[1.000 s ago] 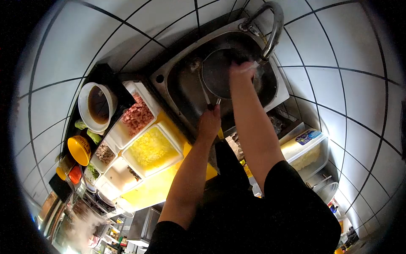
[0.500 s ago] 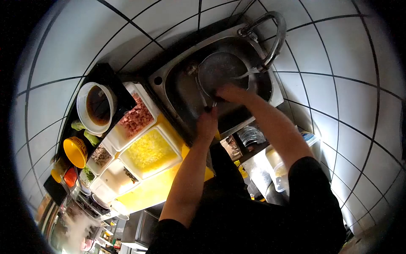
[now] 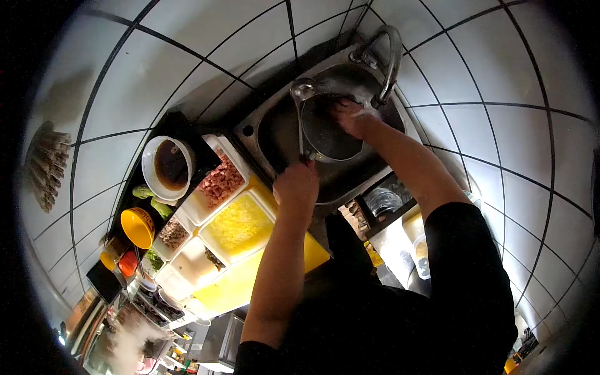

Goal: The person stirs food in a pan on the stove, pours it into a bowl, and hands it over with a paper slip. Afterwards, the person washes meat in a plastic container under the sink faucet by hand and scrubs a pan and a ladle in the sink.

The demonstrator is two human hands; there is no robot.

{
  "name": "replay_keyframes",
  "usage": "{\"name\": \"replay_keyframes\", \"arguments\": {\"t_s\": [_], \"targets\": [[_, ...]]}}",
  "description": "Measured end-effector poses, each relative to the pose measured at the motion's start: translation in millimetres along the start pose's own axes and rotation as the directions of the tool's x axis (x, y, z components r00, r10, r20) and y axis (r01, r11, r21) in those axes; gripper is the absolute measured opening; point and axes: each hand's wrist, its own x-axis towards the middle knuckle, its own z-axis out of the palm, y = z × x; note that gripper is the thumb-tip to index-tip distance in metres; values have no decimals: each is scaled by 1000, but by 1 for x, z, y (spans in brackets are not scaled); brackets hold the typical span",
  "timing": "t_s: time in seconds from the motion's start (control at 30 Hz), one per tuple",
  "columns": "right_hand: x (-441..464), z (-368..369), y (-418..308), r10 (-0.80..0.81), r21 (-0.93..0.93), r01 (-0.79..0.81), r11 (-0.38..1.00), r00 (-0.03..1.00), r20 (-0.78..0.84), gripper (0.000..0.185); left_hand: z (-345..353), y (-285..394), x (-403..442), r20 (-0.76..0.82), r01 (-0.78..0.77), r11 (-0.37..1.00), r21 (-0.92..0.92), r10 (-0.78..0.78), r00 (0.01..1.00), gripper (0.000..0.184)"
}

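Note:
A round dark pan (image 3: 328, 139) is held inside the metal sink (image 3: 275, 140), under the curved tap (image 3: 394, 59). My left hand (image 3: 296, 187) is closed round the handles at the pan's near edge, where a ladle (image 3: 303, 89) also runs up along the pan's left side, its bowl at the top. Inside the pan, beneath the running water, lies my right hand (image 3: 355, 119), its fingers spread against the inner surface. Water splashes over its back. Whether anything small is under the right palm is hidden.
Left of the sink stand white tubs of diced pink meat (image 3: 220, 182) and chopped yellow food (image 3: 239, 224), a white bowl of brown liquid (image 3: 170, 165) and a yellow bowl (image 3: 137, 228). Clear containers (image 3: 420, 256) sit at the right. Tiled walls enclose the sink.
The right hand has moved from the pan's lower part up toward the tap. The ladle's bowl now stands higher, above the pan's rim. The left hand keeps its hold.

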Motion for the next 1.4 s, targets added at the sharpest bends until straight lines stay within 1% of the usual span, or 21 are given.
{"name": "replay_keyframes", "arguments": {"t_s": [0.07,0.13,0.17,0.23,0.3,0.37,0.43,0.5,0.6,0.67,0.73,0.8,0.87,0.93,1.0,1.07,1.17,1.23,1.3,1.37,1.4], "targets": [[-16,-44,-20,57,-34,-50,998,964,260,31,-8,1,2,8,7,1000,13,-7,1000,56],[-19,-70,-36,17,-25,-5,1000,848,529,31,-28,9,-3,27,65,998,19,-65,998,53],[-17,-79,-45,-53,20,53,998,751,659,31,-22,8,-2,1,40,999,28,-40,999,54],[-17,-92,-47,-156,297,-90,951,689,708,33,-12,4,1,-53,-6,999,44,9,999,55],[-15,-94,-50,-83,652,-445,614,785,614,38,-9,4,1,-53,-33,999,20,34,998,55],[2,-75,-60,141,786,-618,22,780,610,39,-17,5,-2,-53,-62,998,15,63,997,55],[20,-84,-56,241,695,-415,-587,730,640,40,-27,6,-5,-49,-97,995,26,98,994,56],[31,-101,-39,241,342,35,-939,778,580,42,-37,11,-7,5,-54,998,21,54,999,53],[29,-93,-42,476,197,433,-879,792,383,42,-47,17,-8,54,-25,999,48,22,998,51],[19,-80,-57,360,408,177,-895,828,430,47,-45,19,-3,54,-16,998,54,13,998,52],[7,-71,-73,245,570,-104,-815,828,503,53,-40,16,1,43,4,999,39,-5,999,53],[-16,-65,-64,196,882,-375,-285,878,437,49,-38,15,1,31,-15,999,51,14,999,56],[-36,-67,-54,108,823,-420,382,905,411,47,-41,16,0,33,-29,998,57,27,999,58],[-33,-72,-44,107,541,-434,720,840,532,44,-42,17,-2,56,-31,998,51,29,998,58],[-28,-66,-34,118,279,-324,904,817,565,44,-39,16,0,57,-28,997,67,24,998,59],[-22,-48,-30,88,98,-163,982,846,526,44,-32,12,4,40,-44,996,80,41,998,59],[-32,-76,-50,168,180,-251,951,910,378,41,-26,4,3,17,-58,995,81,57,998,58],[-22,-59,-55,86,433,-307,848,885,458,38,-32,7,1,26,-33,997,66,32,999,58],[-19,-58,-56,6,660,-302,687,912,411,36,-34,7,1,38,-58,996,73,56,998,58],[-20,-72,-59,-30,849,-194,491,970,239,36,-34,7,2,54,-57,997,50,55,997,58],[-11,-69,-62,53,865,-128,484,992,117,35,-34,6,2,65,-43,999,27,42,997,57]]}}
